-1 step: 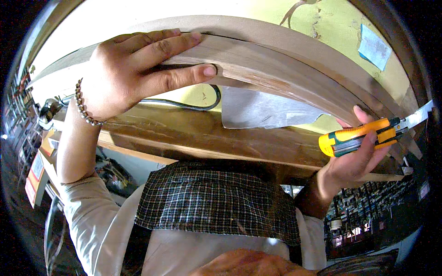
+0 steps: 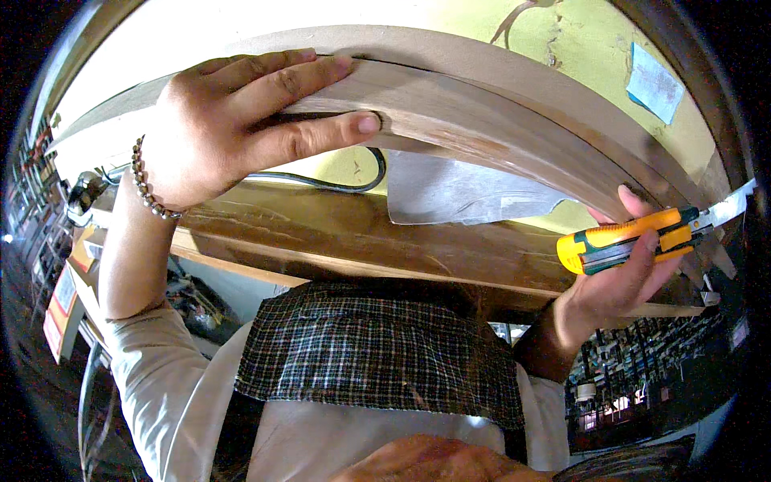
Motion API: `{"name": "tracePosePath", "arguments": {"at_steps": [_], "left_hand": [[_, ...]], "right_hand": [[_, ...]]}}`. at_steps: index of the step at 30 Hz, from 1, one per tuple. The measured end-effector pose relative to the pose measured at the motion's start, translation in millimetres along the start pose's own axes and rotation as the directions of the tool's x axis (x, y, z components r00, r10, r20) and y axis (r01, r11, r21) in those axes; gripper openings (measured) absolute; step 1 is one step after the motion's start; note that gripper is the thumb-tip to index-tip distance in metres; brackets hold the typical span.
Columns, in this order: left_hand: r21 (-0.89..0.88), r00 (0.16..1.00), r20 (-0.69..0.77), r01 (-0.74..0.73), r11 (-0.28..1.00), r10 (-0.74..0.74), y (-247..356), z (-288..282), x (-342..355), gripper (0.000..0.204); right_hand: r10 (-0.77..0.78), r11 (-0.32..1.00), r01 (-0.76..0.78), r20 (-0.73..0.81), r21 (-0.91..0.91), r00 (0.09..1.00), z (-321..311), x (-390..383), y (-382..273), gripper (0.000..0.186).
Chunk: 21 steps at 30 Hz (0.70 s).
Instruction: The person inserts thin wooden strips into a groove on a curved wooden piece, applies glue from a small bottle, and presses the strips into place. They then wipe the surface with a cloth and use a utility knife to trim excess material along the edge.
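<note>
My left hand (image 2: 221, 132) lies on a long pale wooden board (image 2: 450, 124), fingers stretched out toward the right and thumb apart along its near side. A beaded bracelet (image 2: 143, 181) circles that wrist. At the right, my right hand (image 2: 630, 269) is closed around a yellow and green utility knife (image 2: 610, 239), thumb against its handle. The blade (image 2: 727, 207) is out and points to the upper right. Fingertips of this hand show behind the knife, close to the board's right end; whether they touch the wood I cannot tell.
Behind the board runs another curved-looking wooden piece (image 2: 401, 44). A grey sheet (image 2: 458, 189) and a black cable (image 2: 353, 188) lie on the yellow surface (image 2: 526, 40). A light blue paper piece (image 2: 654, 84) is at the far right. A brown wooden edge (image 2: 361, 241) runs nearest me.
</note>
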<state>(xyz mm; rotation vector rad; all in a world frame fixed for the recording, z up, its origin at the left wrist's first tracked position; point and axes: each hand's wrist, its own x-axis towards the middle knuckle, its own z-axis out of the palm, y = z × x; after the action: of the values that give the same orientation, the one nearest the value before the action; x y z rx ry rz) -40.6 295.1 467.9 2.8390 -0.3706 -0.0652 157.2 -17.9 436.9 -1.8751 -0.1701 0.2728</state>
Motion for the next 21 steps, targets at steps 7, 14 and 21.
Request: {"name": "tracePosePath", "arguments": {"at_steps": [7, 14, 21], "left_hand": [[0.059, 0.995, -0.097, 0.009, 0.998, -0.003, 8, 9, 10, 0.04], [-0.053, 0.989, -0.144, 0.029, 0.998, -0.036, 30, 23, 47, 0.035], [0.221, 0.921, -0.351, 0.255, 0.941, -0.167, 32, 26, 18, 0.031]], "right_hand": [[0.004, 0.999, -0.003, 0.004, -0.045, 1.0, 0, 1, -4, 0.056], [0.037, 0.997, -0.04, -0.041, -0.065, 0.998, -4, -2, -3, 0.056], [0.032, 0.999, -0.032, 0.096, -0.003, 0.995, -7, 7, -7, 0.06]]}}
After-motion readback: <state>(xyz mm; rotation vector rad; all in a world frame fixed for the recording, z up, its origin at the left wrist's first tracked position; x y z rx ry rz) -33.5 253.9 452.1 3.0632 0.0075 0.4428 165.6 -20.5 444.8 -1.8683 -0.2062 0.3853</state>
